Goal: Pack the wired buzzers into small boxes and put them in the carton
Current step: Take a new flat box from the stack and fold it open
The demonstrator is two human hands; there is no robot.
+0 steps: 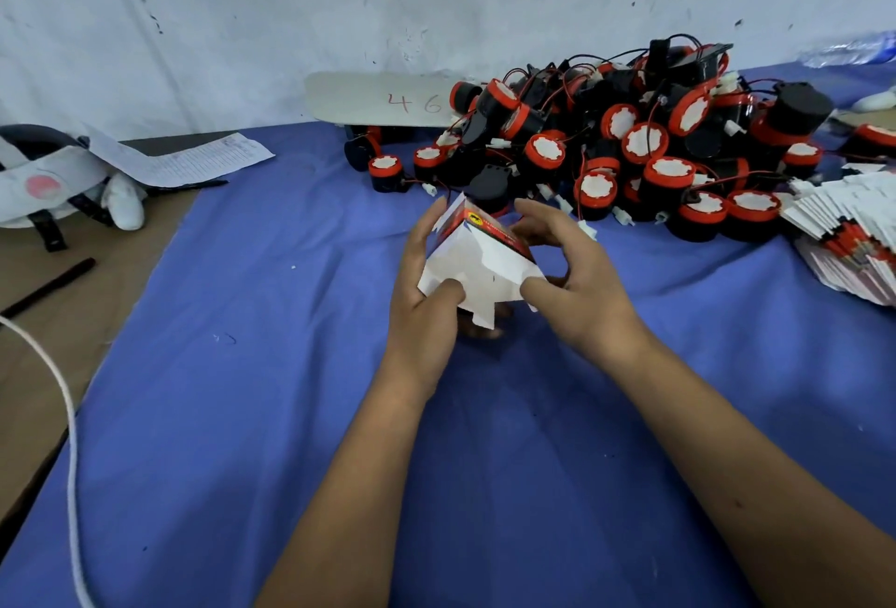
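Near the centre of the frame both hands work one small box (477, 263), held just above the blue cloth (242, 365). The left hand (426, 297) grips its left side, thumb pressed on the white flap and fingers wrapped up the far edge. The right hand (577, 278) holds the right side, thumb on the lower flap, fingers curled over the top near the red printed panel. The flaps stand loose and unfolded, so the box looks only half formed; I cannot tell whether a buzzer is inside it.

Judging by the rest of the scene, the job is at an early or middle stage. A large pile of buzzers (630, 142), black bodies with red rims and thin wires, fills the upper right of the frame, unpacked. At the right edge lies a thick stack of flat boxes (843, 229), not yet opened up. No finished box shows on the cloth, and no carton is in view that I can be sure of; a pale board marked 46 (383, 98) sits behind the pile at upper centre, its nature unclear.

Left to do, as it seems: close this box, then repeat for the whole pile and load the carton.
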